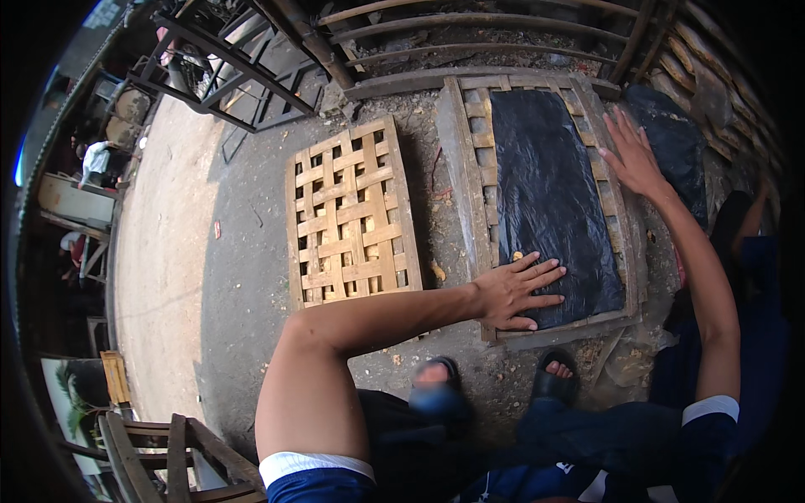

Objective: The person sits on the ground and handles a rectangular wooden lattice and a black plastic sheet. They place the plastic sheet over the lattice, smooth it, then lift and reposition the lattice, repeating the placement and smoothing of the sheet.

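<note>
A black plastic sheet [549, 184] lies spread over a wooden frame [474, 193] with a woven slat bottom, whose gaps show along both sides of the sheet. My left hand [520, 293] rests flat on the sheet's near left corner, fingers spread. Over the frame's right edge, near the far end, my right hand [633, 155] is held with fingers apart and nothing in it. Whether it touches the frame I cannot tell. To the left, a second frame of woven wooden slats [352, 214] lies on the ground.
Black plastic [669, 138] is heaped right of the frame, beside stacked slatted pieces [713, 75]. A wooden rail fence [478, 38] runs along the far side. Dark metal frames [226, 80] stand far left, a wooden chair [172, 461] near left. Another person [750, 218] is at the right.
</note>
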### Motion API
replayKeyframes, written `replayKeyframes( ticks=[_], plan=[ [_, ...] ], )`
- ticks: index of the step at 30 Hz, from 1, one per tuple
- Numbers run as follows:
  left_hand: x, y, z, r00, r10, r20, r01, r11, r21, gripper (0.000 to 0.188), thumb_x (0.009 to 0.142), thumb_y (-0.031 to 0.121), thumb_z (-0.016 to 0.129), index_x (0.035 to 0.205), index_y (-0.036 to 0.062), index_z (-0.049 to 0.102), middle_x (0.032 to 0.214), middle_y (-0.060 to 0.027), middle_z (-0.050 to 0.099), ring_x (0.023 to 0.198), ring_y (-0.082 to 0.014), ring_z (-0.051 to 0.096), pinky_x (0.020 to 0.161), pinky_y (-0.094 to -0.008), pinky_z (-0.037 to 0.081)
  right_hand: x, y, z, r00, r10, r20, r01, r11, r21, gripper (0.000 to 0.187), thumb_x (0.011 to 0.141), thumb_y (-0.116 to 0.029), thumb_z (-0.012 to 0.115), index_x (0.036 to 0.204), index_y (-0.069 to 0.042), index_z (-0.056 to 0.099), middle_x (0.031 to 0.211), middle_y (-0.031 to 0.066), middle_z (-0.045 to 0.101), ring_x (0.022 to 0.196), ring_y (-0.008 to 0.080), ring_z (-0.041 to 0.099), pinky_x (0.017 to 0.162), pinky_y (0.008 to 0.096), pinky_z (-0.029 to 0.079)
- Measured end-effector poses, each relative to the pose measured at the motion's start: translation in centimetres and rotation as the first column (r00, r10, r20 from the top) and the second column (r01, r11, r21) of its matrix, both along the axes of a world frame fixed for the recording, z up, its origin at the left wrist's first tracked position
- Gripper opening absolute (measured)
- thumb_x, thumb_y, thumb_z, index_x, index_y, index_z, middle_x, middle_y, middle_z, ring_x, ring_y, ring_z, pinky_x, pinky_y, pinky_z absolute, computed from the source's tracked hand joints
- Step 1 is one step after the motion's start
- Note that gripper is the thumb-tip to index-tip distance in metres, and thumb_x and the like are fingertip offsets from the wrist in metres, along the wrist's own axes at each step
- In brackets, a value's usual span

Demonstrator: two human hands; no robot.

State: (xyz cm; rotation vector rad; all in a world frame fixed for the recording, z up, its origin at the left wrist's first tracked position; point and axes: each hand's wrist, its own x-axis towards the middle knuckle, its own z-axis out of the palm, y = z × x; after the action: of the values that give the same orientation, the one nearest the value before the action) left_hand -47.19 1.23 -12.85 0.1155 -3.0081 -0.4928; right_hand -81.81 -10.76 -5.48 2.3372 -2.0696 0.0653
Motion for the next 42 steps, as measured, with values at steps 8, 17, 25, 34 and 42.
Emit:
replayKeyframes(
  ticks=[8,17,25,34,42],
  plan=[
    [3.3,-5.7,1.2,0.999,0.023,0.026,-0.021,0.997,-0.077,0.069,0.105,0.063,0.026,0.161,0.0238,0.032,0.171,-0.0089,0.016,0.158,-0.0320,0.013,0.128,-0.0551,0.008,8.8,10.6,-3.6,0.858,0.494,0.141,-0.514,0.834,0.201,0.074,0.101,-0.044,0.056,0.163,-0.015,0.027,0.170,0.0168,0.014,0.159,0.0343,0.009,0.127,0.0571,0.008],
    [18.8,-20.5,8.1,0.418,0.908,0.041,-0.796,0.388,-0.464,0.068,0.106,0.060,0.032,0.158,0.0163,0.040,0.168,-0.0092,0.028,0.156,-0.0343,0.021,0.126,-0.0558,0.016,7.7,10.4,-4.1,0.829,0.549,0.109,-0.559,0.809,0.181,0.076,0.099,-0.049,0.056,0.162,-0.015,0.028,0.170,0.0148,0.016,0.158,0.0337,0.011,0.127,0.0573,0.007],
    [8.9,-10.6,4.2,0.967,0.238,0.089,-0.205,0.937,-0.282,0.073,0.104,0.067,0.021,0.164,0.0259,0.021,0.172,0.0010,0.016,0.159,-0.0238,0.011,0.131,-0.0478,0.004,7.7,10.8,-3.6,0.841,0.529,0.116,-0.541,0.819,0.190,0.078,0.098,-0.046,0.059,0.162,-0.014,0.029,0.170,0.0156,0.017,0.158,0.0343,0.012,0.126,0.0574,0.008],
    [21.0,-23.0,8.7,0.313,0.949,0.046,-0.692,0.261,-0.673,0.080,0.102,0.070,0.028,0.156,0.0141,0.043,0.159,-0.0164,0.043,0.149,-0.0395,0.035,0.125,-0.0575,0.019,8.3,10.1,-3.6,0.815,0.554,0.170,-0.578,0.796,0.181,0.076,0.097,-0.047,0.060,0.160,-0.015,0.033,0.170,0.0152,0.018,0.158,0.0331,0.013,0.127,0.0572,0.010],
    [8.3,-12.2,4.2,0.974,0.208,0.090,-0.152,0.893,-0.424,0.070,0.105,0.063,0.024,0.164,0.0241,0.024,0.172,-0.0006,0.013,0.159,-0.0247,0.010,0.130,-0.0509,0.005,7.7,10.6,-3.4,0.849,0.504,0.160,-0.528,0.824,0.208,0.076,0.095,-0.044,0.063,0.159,-0.013,0.034,0.169,0.0167,0.019,0.158,0.0344,0.012,0.127,0.0574,0.007]
  ],
)
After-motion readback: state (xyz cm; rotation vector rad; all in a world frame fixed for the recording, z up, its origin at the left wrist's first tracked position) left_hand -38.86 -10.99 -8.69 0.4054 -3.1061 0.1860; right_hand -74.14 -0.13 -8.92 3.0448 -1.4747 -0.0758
